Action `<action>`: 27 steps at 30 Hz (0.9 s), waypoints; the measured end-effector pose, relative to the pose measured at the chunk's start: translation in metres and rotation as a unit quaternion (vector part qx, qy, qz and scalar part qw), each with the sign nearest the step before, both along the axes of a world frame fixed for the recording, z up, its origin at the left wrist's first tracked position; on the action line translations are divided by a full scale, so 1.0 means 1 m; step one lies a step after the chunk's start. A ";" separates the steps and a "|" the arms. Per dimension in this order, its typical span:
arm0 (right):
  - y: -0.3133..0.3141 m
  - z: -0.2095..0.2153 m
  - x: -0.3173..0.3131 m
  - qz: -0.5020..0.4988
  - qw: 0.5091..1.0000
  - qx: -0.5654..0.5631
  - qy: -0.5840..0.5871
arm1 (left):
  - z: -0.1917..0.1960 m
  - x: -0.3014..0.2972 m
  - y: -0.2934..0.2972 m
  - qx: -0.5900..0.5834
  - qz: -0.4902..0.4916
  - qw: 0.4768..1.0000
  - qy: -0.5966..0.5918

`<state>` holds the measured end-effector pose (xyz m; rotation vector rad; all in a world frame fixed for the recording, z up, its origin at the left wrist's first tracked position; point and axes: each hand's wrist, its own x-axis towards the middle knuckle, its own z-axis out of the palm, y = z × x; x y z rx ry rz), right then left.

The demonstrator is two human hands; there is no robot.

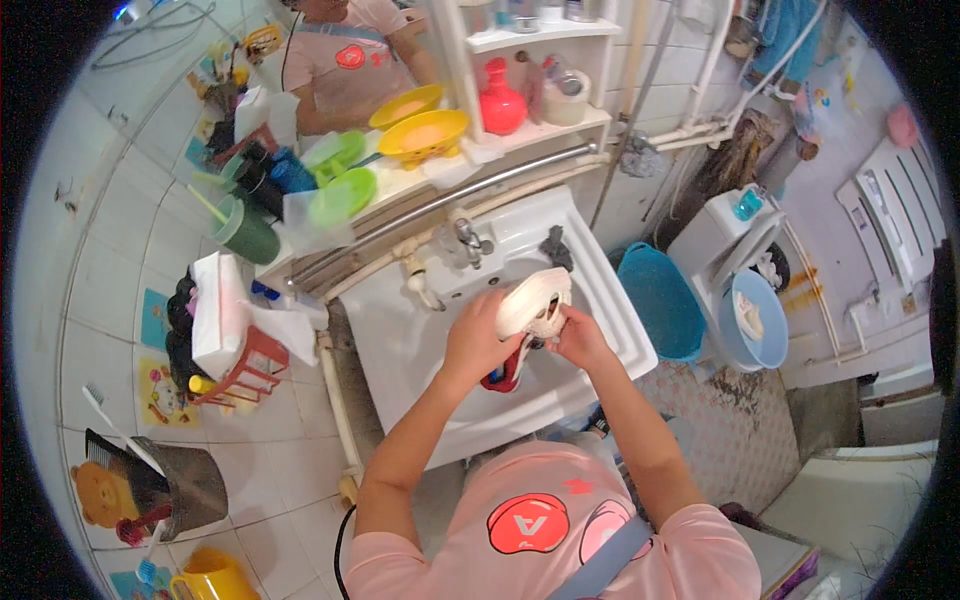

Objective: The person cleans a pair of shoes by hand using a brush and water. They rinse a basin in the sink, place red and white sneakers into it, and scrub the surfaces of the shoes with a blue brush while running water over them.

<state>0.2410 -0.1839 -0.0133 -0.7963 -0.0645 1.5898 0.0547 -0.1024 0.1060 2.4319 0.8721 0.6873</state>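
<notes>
Over the white washbasin (pixel 400 375), my two hands hold what looks like a shoe (pixel 537 295), with a thick cream-white sole. Its sole is tilted up, and small dark openings show on its right side. My left hand (pixel 480 335) is closed around its left edge. On the other side, the fingers of my right hand (pixel 582 337) pinch its lower right edge. Below my left fingers a red and dark blue part (pixel 505 375) shows; whether it belongs to the same shoe I cannot tell. A dark grey crumpled cloth (pixel 556 247) lies on the basin's back right rim.
Behind the basin are a tap (pixel 470 242) and a metal rail (pixel 440 217). A shelf above bears yellow dishes (pixel 422 138), green dishes (pixel 345 195) and a red bottle (pixel 502 98). A blue bucket (pixel 662 300) and a light blue basin (pixel 757 325) stand at right. A tissue pack (pixel 222 315) hangs left.
</notes>
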 end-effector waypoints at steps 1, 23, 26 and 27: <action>-0.002 0.000 0.008 0.012 1.000 -0.008 -0.025 | 0.005 0.009 -0.003 0.002 -0.004 1.000 0.001; -0.221 -0.028 0.356 -0.335 0.929 -0.085 -0.133 | -0.099 0.417 -0.080 -0.591 -0.073 0.793 -0.124; -0.251 -0.033 0.373 -0.450 0.872 -0.151 -0.119 | -0.127 0.478 -0.116 -0.647 -0.070 0.756 -0.073; -0.256 -0.033 0.376 -0.459 0.867 -0.155 -0.117 | -0.137 0.495 -0.126 -0.650 -0.077 0.753 -0.065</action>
